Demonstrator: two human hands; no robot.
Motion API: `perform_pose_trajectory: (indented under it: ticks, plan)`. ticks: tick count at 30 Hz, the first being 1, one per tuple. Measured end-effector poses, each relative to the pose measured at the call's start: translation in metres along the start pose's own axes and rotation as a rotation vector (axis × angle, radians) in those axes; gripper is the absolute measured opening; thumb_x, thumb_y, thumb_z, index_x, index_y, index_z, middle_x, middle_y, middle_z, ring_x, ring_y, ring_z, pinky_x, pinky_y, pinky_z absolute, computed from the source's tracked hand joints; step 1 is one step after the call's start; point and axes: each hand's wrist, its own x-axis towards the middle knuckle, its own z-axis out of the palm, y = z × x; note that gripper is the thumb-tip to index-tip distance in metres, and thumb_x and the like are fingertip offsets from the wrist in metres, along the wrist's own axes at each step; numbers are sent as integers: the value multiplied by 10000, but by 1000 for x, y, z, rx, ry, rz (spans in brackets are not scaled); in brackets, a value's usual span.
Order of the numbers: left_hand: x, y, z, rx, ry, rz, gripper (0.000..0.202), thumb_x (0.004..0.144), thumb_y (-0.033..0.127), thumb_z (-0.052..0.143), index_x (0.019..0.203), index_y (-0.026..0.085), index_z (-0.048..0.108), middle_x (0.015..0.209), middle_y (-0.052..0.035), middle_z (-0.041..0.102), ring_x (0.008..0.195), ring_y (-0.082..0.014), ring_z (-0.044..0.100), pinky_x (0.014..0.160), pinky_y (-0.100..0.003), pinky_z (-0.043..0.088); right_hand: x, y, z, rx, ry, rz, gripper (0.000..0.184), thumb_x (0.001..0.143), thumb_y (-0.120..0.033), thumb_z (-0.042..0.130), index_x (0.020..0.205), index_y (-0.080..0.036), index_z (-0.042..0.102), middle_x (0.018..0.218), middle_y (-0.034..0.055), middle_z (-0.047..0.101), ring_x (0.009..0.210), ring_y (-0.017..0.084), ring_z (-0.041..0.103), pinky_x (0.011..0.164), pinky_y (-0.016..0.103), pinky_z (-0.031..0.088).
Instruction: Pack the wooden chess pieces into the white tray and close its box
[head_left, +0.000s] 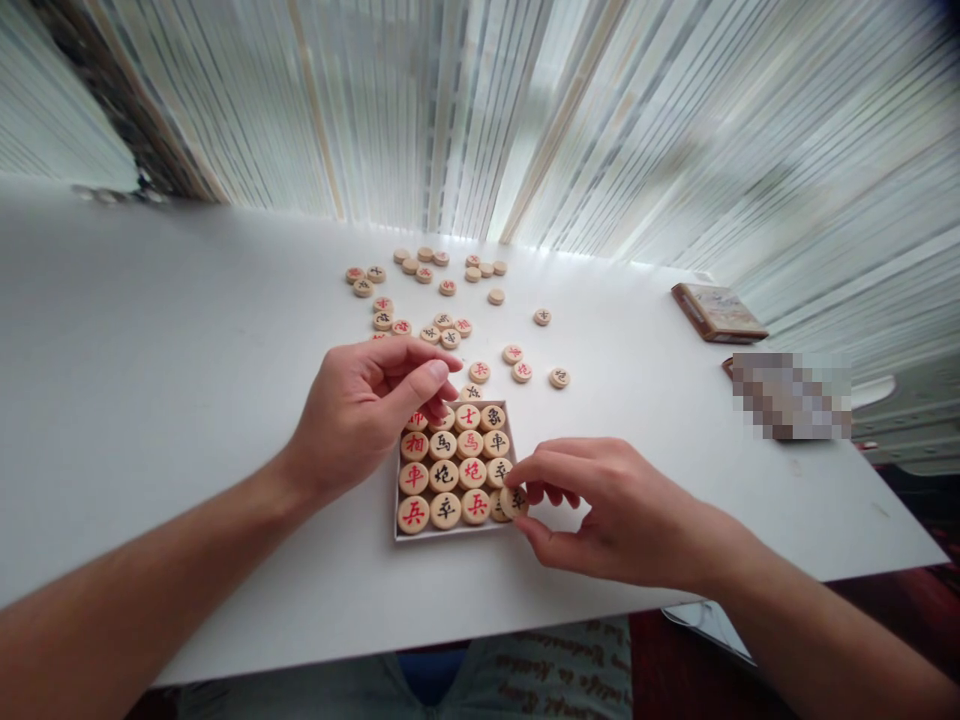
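A small white square box (450,533) near the table's front edge holds several round wooden chess pieces (458,461) marked in red and black, laid in rows. My left hand (360,410) is curled over the box's far left corner, its thumb and fingers pinched above the pieces there; what it pinches is hidden. My right hand (607,510) pinches one wooden piece (514,500) with a black mark at the box's near right corner. Several more loose pieces (442,300) lie scattered on the white table (187,400) beyond the box.
A brown box lid (718,312) lies at the far right of the table, with a blurred object (791,396) just in front of it. Striped curtains (480,110) hang behind the table. The table's front edge runs close below the box.
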Motion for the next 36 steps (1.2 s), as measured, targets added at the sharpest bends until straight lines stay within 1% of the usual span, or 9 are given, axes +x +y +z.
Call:
perform_pose_trajectory:
  ticks: [7, 10, 14, 19, 28, 32, 34, 36]
  plan:
    - [-1, 0, 0, 5, -10, 4, 112, 940, 185, 729, 899, 151, 828, 722, -5, 788, 588, -102, 718, 567, -177, 601, -4, 1, 4, -103, -31, -15, 110, 971, -167, 656, 1019, -130, 748, 796, 30, 702, 665, 153, 605, 643, 268, 463]
    - [-1, 0, 0, 6, 0, 0, 110, 940, 188, 731, 921, 150, 833, 728, -9, 790, 592, -109, 724, 572, -185, 606, -6, -1, 4, -108, -34, -16, 106, 982, -176, 668, 1030, -131, 752, 798, 28, 699, 664, 152, 608, 634, 265, 457]
    - [-1, 1, 0, 13, 4, 0, 108, 936, 192, 734, 915, 145, 829, 726, -14, 787, 589, -115, 723, 571, -196, 609, -7, -2, 3, -108, -21, -34, 110, 1002, -173, 661, 1004, -136, 765, 779, 27, 692, 645, 148, 601, 618, 266, 444]
    - [-1, 1, 0, 33, 7, 0, 106, 935, 199, 734, 909, 147, 822, 729, -17, 787, 592, -119, 722, 575, -203, 607, -6, 0, 5, -115, -20, -47, 164, 1039, -164, 625, 988, -137, 779, 737, 24, 681, 615, 148, 584, 603, 279, 427]
    - [0, 2, 1, 60, 24, -18, 124, 914, 226, 729, 889, 154, 826, 716, -29, 777, 582, -142, 714, 564, -236, 605, -6, -2, 7, -139, -5, -38, 194, 1033, -177, 636, 930, -124, 792, 729, 41, 699, 600, 155, 600, 576, 285, 443]
    - [0, 0, -1, 15, 26, -23, 137, 931, 234, 730, 908, 154, 839, 747, -35, 784, 595, -138, 710, 582, -241, 602, -9, -2, 4, -112, 50, -32, 148, 1016, -217, 698, 956, -122, 795, 716, 24, 703, 578, 135, 607, 559, 269, 452]
    - [0, -3, -3, -10, 34, -21, 162, 956, 254, 724, 924, 154, 846, 773, -42, 789, 625, -145, 720, 607, -255, 614, -7, 1, -3, -86, 92, -16, 133, 1004, -238, 733, 958, -129, 794, 704, 11, 704, 561, 114, 604, 544, 248, 452]
    - [1, -6, -5, -31, 47, -21, 191, 979, 284, 714, 931, 157, 849, 794, -50, 788, 672, -162, 732, 624, -272, 624, -2, 6, -15, -63, 146, 26, 130, 995, -249, 750, 926, -150, 798, 676, -2, 703, 539, 98, 600, 531, 229, 453]
